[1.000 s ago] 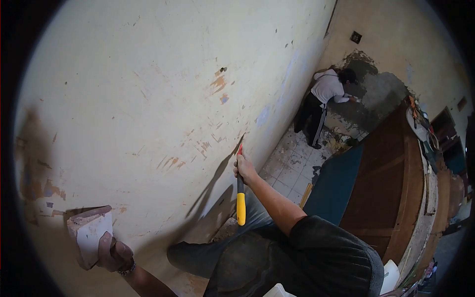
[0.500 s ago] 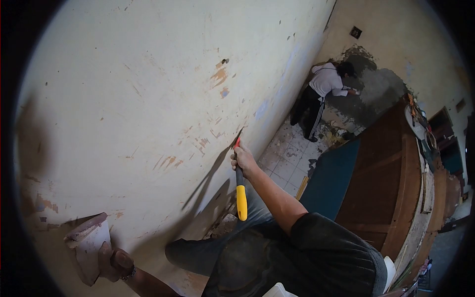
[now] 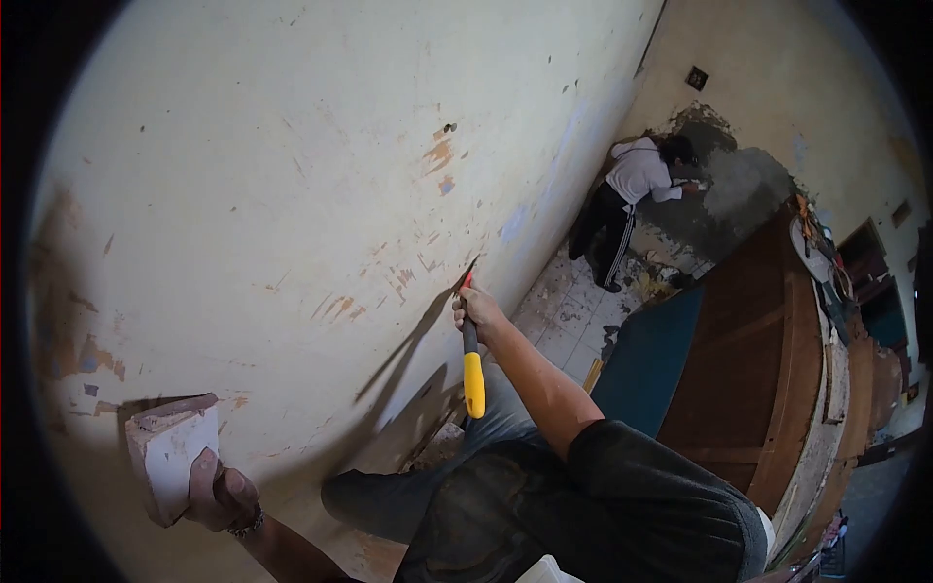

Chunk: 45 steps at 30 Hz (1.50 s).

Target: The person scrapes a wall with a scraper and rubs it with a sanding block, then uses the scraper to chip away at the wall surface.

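Observation:
My right hand point(image 3: 478, 309) is wrapped round a scraper point(image 3: 473, 379) with a yellow and black handle and a red collar. Its thin dark blade, seen edge-on, points up at the pale painted wall point(image 3: 321, 223), the tip right at the surface near scratched patches. At the lower left my left hand point(image 3: 222, 494) grips a white-faced block point(image 3: 185, 452) with rough, reddish, dusty edges. The block is close to the wall, and its shadow falls just behind it. Brown and bluish scraped spots mark the wall between my hands.
A person point(image 3: 637, 185) in a light top bends at the far wall beside a grey plastered patch point(image 3: 743, 180). Rubble lies on the floor tiles point(image 3: 559, 325) there. A large brown and teal wooden panel point(image 3: 734, 360) stands to my right. My bent leg point(image 3: 379, 500) is close to the wall.
My left hand has raised the block slightly along the wall. The scraper's handle end has lifted a little, while its tip stays near the same place. The view has shifted slightly.

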Tool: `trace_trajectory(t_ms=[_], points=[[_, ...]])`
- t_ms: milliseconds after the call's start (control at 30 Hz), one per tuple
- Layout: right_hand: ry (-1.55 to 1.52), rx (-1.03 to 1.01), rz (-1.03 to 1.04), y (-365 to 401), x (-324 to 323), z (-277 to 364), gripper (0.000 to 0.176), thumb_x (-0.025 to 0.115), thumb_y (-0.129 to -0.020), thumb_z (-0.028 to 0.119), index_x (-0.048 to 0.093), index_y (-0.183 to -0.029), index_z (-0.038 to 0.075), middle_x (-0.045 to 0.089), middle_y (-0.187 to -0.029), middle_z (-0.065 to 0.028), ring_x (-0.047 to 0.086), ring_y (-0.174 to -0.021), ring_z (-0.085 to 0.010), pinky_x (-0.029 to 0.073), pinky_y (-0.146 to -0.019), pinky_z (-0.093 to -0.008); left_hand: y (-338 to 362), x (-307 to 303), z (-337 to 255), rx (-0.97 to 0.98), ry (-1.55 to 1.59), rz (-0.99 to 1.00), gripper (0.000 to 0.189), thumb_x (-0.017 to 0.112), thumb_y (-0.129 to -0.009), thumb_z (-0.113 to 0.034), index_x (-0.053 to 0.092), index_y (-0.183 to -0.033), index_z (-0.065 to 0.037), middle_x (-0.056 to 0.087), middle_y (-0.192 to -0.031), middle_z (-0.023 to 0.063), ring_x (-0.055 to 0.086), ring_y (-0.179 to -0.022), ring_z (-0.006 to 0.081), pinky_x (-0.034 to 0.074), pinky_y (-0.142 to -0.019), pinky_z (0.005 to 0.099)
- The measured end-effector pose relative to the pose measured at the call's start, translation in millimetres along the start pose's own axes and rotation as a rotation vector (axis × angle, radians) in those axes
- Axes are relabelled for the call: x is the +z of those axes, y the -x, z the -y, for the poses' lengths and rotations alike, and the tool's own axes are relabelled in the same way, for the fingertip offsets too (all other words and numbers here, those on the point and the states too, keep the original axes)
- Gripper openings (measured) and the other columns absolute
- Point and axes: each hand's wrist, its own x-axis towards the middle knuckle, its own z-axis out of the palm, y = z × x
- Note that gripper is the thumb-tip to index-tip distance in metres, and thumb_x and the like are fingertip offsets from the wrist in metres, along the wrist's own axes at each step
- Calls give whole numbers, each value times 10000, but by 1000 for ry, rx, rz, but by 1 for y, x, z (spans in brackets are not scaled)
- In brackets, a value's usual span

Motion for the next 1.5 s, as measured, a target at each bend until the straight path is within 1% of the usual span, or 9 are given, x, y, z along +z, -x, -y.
trace_trajectory(t_ms=[167, 233, 367, 467, 500, 700, 1067, 1333, 1500], points=[[11, -5, -47, -6, 5, -5, 77, 420, -939, 165, 417, -1016, 157, 462, -690, -33, 439, -480, -120, 413, -400, -293, -1, 3, -3, -44, 33, -12, 456, 510, -942, -459, 615, -890, -18, 498, -1128, 276, 577, -988, 416, 574, -726, 471], [59, -8, -84, -8, 7, -10, 64, 422, -937, 162, 424, -1000, 152, 463, -687, -37, 441, -479, -128, 412, -401, -302, -11, 4, -6, 21, 3, -33, 409, 494, -966, -386, 612, -958, 6, 641, -881, 152, 612, -896, 383, 534, -718, 472], [10, -80, -147, -10, 15, -17, 48, 417, -940, 169, 456, -943, 143, 472, -678, -49, 451, -479, -152, 415, -408, -325, -12, 6, -9, 0, 31, -75, 418, 497, -964, -401, 613, -947, 0, 640, -869, 151, 618, -865, 382, 536, -714, 464], [149, -129, -216, -86, -21, -34, 77, 401, -950, 189, 463, -949, 144, 471, -678, -48, 456, -473, -161, 428, -410, -339, -5, 1, -5, -8, 16, -21, 426, 499, -963, -405, 612, -942, 5, 642, -863, 148, 626, -848, 368, 539, -702, 451], [499, -411, -367, -105, -32, -37, 366, 399, -953, 182, 408, -1319, 160, 408, -568, -37, 442, -419, -164, 421, -370, -320, -12, 5, -10, -1, 29, -60, 431, 501, -961, -408, 616, -924, 6, 643, -841, 143, 632, -821, 358, 539, -690, 449], [151, -237, -192, -18, -33, -28, 544, 386, -978, 242, 227, -1498, 231, 452, -711, -37, 445, -446, -122, 416, -379, -292, 3, 1, 0, 44, -12, -73, 411, 526, -939, -354, 622, -842, 33, 651, -757, 143, 648, -663, 312, 549, -597, 419], [275, -396, -97, -14, -32, -64, 539, 377, -999, 203, 223, -1512, 257, 433, -695, -20, 397, -389, -94, 370, -352, -256, 5, -1, 13, 238, -101, -149, 308, 583, -912, -282, 569, -866, 22, 628, -782, 137, 605, -613, 250, 499, -500, 326], [497, -546, -159, -41, -54, -87, 542, 398, -998, 211, 227, -1511, 243, 449, -646, -12, 450, -457, -112, 434, -446, -278, 9, -7, 18, 133, -146, -166, 338, 592, -903, -285, 563, -878, 51, 622, -793, 174, 606, -603, 254, 525, -527, 330], [861, -940, -426, -68, -59, -102, 550, 405, -996, 199, 216, -1513, 218, 479, -676, -41, 488, -550, -132, 468, -553, -310, 6, -6, 14, 103, -187, -223, 306, 607, -891, -249, 604, -842, 53, 628, -803, 168, 612, -647, 268, 527, -565, 357]])
